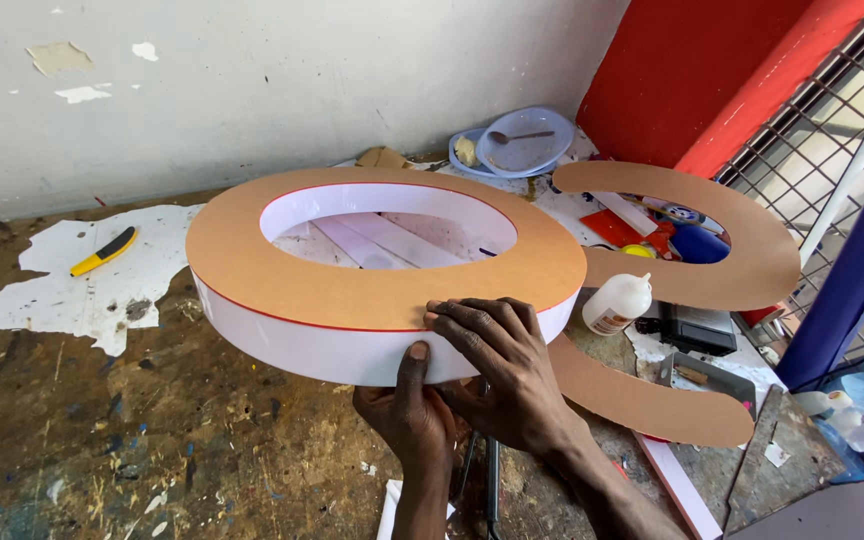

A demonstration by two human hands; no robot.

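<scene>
An oval sign letter [382, 290] with a tan face and white wall lies face up on the paint-spattered bench [102, 440], its long axis running from 9 to 3 o'clock. At 6 o'clock, the left hand [410, 415] presses its thumb on the wall while the right hand [502, 365] lays flat fingers on the face. A chipped white wall [252, 80] is at 12 o'clock.

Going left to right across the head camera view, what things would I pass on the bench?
Yellow knife → ring-shaped sign letter, with the left hand and right hand at its near rim → glue bottle → curved brown letter → wire grille.
</scene>
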